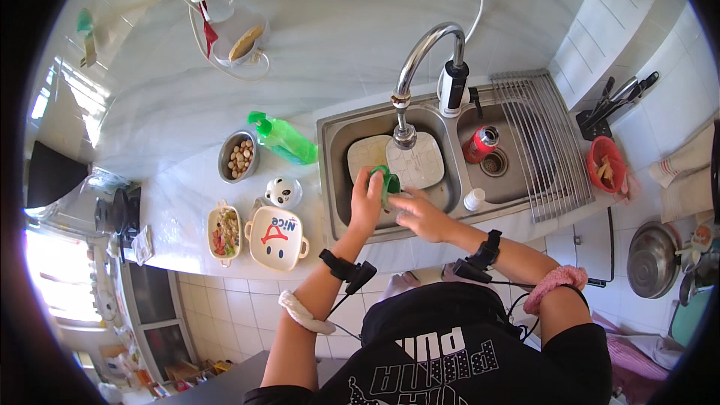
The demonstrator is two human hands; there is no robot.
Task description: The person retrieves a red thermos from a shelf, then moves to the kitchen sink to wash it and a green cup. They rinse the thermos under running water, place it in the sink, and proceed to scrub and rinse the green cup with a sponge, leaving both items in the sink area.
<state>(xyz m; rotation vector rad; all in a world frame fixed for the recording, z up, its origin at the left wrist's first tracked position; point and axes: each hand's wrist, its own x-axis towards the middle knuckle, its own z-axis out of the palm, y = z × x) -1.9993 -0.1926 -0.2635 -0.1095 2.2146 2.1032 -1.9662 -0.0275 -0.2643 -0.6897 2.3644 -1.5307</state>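
My left hand (pixel 367 202) grips a small green cup-like item (pixel 389 182) above the left sink basin (pixel 340 202). Its round opening faces partly up and to the right. Just right of it, my right hand (pixel 424 216) has its fingers extended toward the lower side of the green item. Those fingers are blurred, and whether they touch it is unclear. Beneath both hands, two pale patterned dishes (pixel 423 166) with rounded corners lie in the basin. The chrome faucet (pixel 406 76) arches over them, its spray head (pixel 404 137) just beyond my hands.
A red thermos flask (pixel 479 145) leans in the right basin, and a white cap (pixel 474 199) sits near the front rim. A metal roll-up rack (pixel 543 146) covers the right side. Leftward stand a green pump bottle (pixel 286 139), a bowl (pixel 224 149) of round nuts, and two-handled dishes (pixel 281 256).
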